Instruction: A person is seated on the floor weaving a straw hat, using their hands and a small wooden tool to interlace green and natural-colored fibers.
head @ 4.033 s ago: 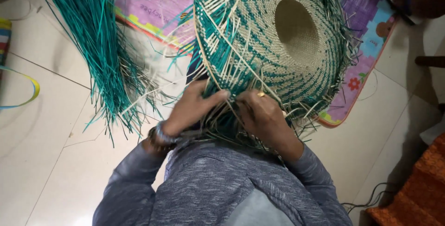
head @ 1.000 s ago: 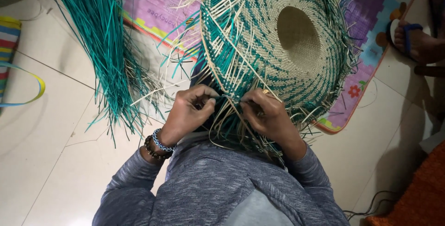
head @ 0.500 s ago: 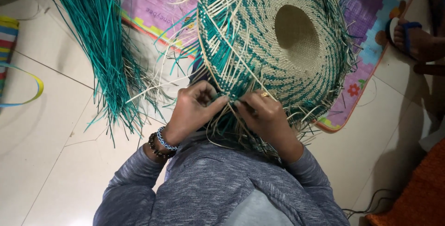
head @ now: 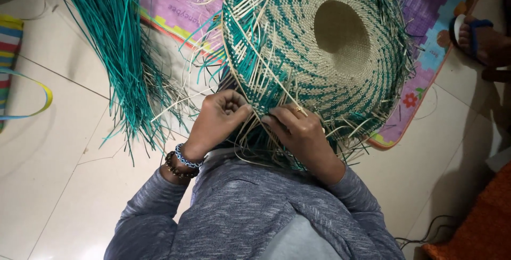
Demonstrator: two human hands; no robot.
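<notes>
At the near edge of the half-woven hat [head: 319, 52], just above the person's lap, both hands meet on the loose straw strands [head: 255, 87] that stick out of its brim. Left hand [head: 221, 119] is curled into a loose fist, fingertips pinched together on a few pale strands; half a second ago its fingers lay flatter against the weave. Right hand [head: 298, 129], with a ring on one finger, presses its fingers closed over strands at the rim, and it has slid slightly toward the left hand, so the two now nearly touch. The hat, pale with teal spiral bands, rests crown-up on the tiled floor [head: 58, 153] and partly over a colourful foam mat [head: 420, 41], much where it lay before. A bundle of teal straw [head: 120, 52] fans out at the floor's far left, unmoved. Beaded bracelets [head: 181, 161] circle the left wrist. Another person's sandalled foot [head: 479, 39] sits at the mat's far right edge.
</notes>
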